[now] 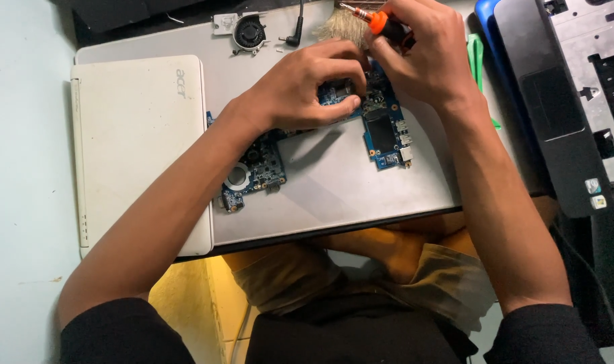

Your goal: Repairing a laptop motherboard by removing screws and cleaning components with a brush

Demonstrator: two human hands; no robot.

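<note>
Motherboard [381, 135], blue and bared, is lying on a closed silver laptop [334, 195] that is serving as the desk, right beneath both hands. Off beyond the left forearm a white netbook [135, 145] is resting shut, partly overlapping the silver lid, and well out past the right wrist a dark, opened laptop chassis [563, 101] is sitting with its keyboard bay showing. The left hand [307, 87] is pressing down on the board, its grip closed with fingertips pinching or steadying a small part I cannot make out. The right hand [425, 54] is clamping its grip around an orange-handled screwdriver [377, 21], the shaft pointing up and away from the board, and it seems to be holding a brush [335, 28] too, whose pale bristles are showing just beside the knuckles. Above the left hand a loose cooling fan [248, 32] is lying apart. Judging by this, the stripping looks mostly finished: board out, fan off, with fine work on the board itself seemingly underway.
</note>
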